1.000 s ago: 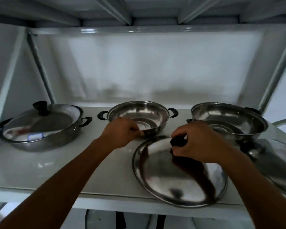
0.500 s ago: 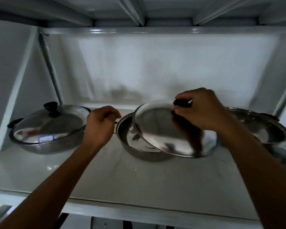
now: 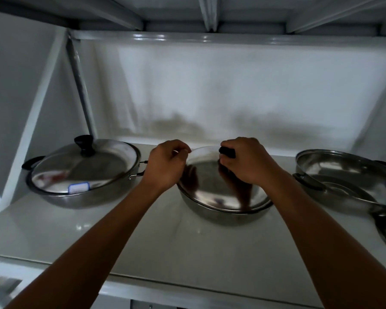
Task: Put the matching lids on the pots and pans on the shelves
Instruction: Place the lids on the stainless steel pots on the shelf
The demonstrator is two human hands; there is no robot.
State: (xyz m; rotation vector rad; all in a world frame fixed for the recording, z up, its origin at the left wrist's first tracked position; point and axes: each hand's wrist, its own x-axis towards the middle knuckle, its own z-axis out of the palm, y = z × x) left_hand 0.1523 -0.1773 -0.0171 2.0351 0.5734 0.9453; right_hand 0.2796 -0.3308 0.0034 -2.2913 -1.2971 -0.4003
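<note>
I see my right hand (image 3: 245,162) pinching the black knob (image 3: 227,152) of the steel lid (image 3: 218,186), which sits on the middle pot (image 3: 223,211) on the white shelf (image 3: 165,241). My left hand (image 3: 165,165) is curled at that pot's left rim. The left pot (image 3: 76,197) wears its lid (image 3: 83,166); the right pot (image 3: 348,184) stands uncovered, another lid lying inside it.

Left arm: bare, reaching forward and up from the lower left over the shelf's front edge.
Left hand (image 3: 165,165): fingers curled, grip pinched closed, knuckles up.
Right arm: bare, extended from the lower right.
Right hand (image 3: 246,160): grip clenched around a black knob (image 3: 227,152), palm down.
</note>
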